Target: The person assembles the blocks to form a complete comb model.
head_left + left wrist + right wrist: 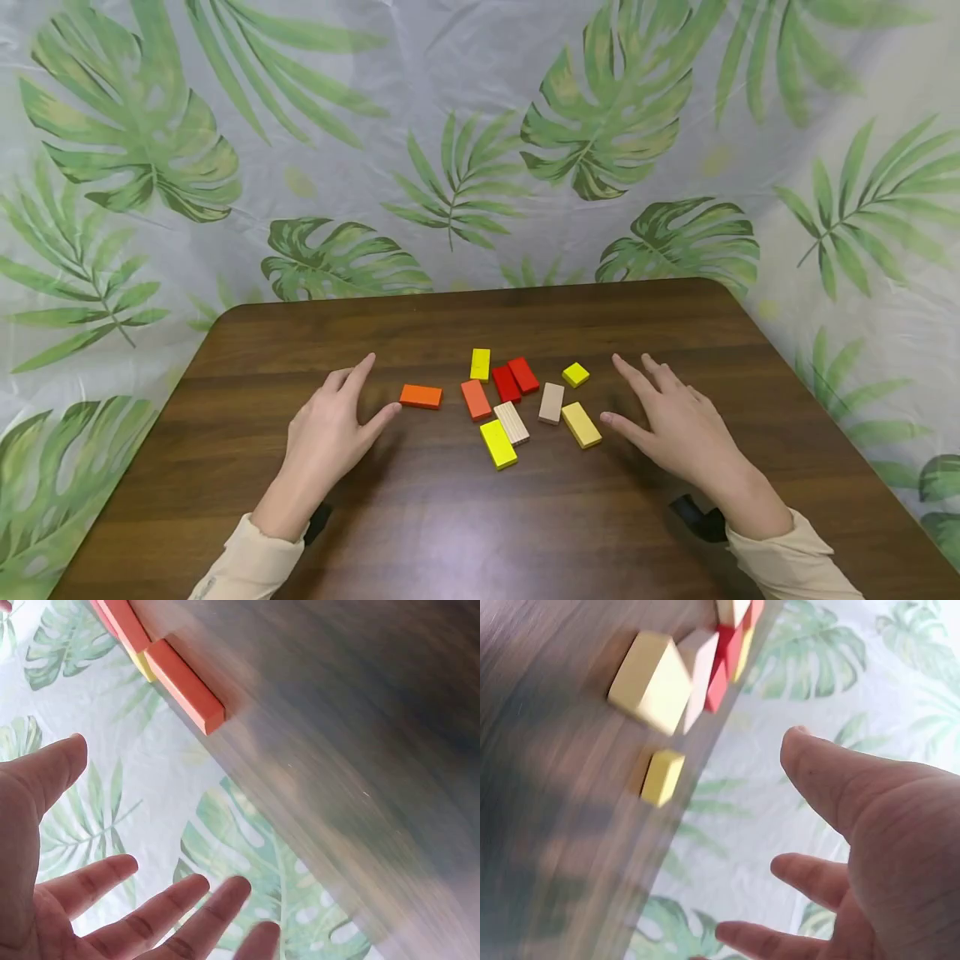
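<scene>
Several small rectangular blocks lie loosely grouped mid-table in the head view. My left hand [326,429], fingers spread and holding nothing, is nearest the orange block [421,397] at the group's left. On the other side my right hand [678,425] hovers with fingers apart, beside the pale yellow block [582,425] and a small yellow block [576,375]. Between them are a coral block [476,400], two red blocks [506,384], a beige block [551,403], a striped cream block [512,423], a bright yellow block [498,444] and another yellow block [480,365].
The blocks lie on a dark brown wooden table [450,533] with rounded far corners. A leaf-patterned cloth [465,75] hangs behind the far edge and along the sides. Dark straps [699,518] sit under both wrists, by the cream sleeves.
</scene>
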`<state>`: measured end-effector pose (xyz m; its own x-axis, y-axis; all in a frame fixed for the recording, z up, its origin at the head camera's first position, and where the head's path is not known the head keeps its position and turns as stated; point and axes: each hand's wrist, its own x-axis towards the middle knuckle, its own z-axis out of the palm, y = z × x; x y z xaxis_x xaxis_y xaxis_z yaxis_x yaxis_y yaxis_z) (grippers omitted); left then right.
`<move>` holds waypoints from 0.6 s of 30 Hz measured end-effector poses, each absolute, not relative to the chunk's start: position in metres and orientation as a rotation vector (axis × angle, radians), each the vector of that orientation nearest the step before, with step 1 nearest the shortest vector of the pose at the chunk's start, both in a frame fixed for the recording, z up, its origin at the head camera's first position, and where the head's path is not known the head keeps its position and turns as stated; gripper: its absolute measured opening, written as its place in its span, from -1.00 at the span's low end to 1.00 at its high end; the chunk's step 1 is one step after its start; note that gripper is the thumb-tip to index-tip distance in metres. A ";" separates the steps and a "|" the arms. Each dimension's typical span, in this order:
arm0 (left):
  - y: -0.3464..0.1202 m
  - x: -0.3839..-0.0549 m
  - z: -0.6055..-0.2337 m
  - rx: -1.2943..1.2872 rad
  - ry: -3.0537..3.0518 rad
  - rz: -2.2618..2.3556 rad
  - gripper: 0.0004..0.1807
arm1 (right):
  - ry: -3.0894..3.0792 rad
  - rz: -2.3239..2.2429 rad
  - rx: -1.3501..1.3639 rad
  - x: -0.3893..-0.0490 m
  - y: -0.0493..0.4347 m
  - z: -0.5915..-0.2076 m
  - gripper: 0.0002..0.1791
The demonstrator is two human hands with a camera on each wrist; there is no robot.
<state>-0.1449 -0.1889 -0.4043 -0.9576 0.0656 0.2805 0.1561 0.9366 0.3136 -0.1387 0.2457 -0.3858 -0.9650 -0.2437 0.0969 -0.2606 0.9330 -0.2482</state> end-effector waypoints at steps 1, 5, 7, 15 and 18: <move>-0.188 -0.147 -0.404 -0.161 -2.829 -0.505 -0.10 | -3.008 0.426 0.408 -0.138 0.242 -0.386 -0.06; -0.183 -0.154 -0.402 -0.142 -2.851 -0.555 -0.13 | -2.953 0.565 0.442 -0.136 0.230 -0.387 -0.14; -0.182 -0.157 -0.402 -0.137 -2.863 -0.570 -0.15 | -2.932 0.648 0.449 -0.135 0.223 -0.388 -0.19; -0.176 -0.169 -0.403 -0.153 -2.868 -0.630 -0.20 | -2.893 0.838 0.577 -0.135 0.199 -0.394 -0.33; -0.175 -0.172 -0.404 -0.142 -2.886 -0.664 -0.20 | -2.915 0.931 0.629 -0.135 0.192 -0.396 -0.32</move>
<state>-0.1723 -0.1753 -0.4043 -0.9798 0.0527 0.1928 0.1317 0.8958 0.4244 -0.1352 0.1924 -0.3963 -0.9187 -0.3705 0.1367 -0.3811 0.7411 -0.5527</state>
